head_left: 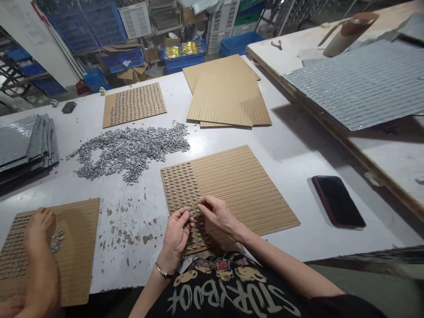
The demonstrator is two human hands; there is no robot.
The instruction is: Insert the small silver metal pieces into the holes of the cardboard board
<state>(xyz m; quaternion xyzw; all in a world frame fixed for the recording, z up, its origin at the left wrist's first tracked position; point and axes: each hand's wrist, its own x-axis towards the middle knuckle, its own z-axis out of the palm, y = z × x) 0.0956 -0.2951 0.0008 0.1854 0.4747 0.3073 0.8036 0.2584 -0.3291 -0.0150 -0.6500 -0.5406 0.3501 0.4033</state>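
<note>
A grooved cardboard board (245, 185) lies in front of me, its left columns filled with small grey metal pieces (180, 185). My left hand (177, 234) rests on the board's near left part, fingers curled around several of the grey pieces. My right hand (215, 214) sits just beside it, fingertips pinched on a small piece at the board's surface. A loose heap of the same grey pieces (132, 148) is spread on the white table (298, 145) beyond the board.
A co-worker's hand (41, 229) holds pieces over another board (76, 247) at the left. A partly filled board (134, 104) and stacked empty boards (225, 92) lie farther back. A dark phone (338, 201) lies to the right. Grey sheets (26, 141) are stacked far left.
</note>
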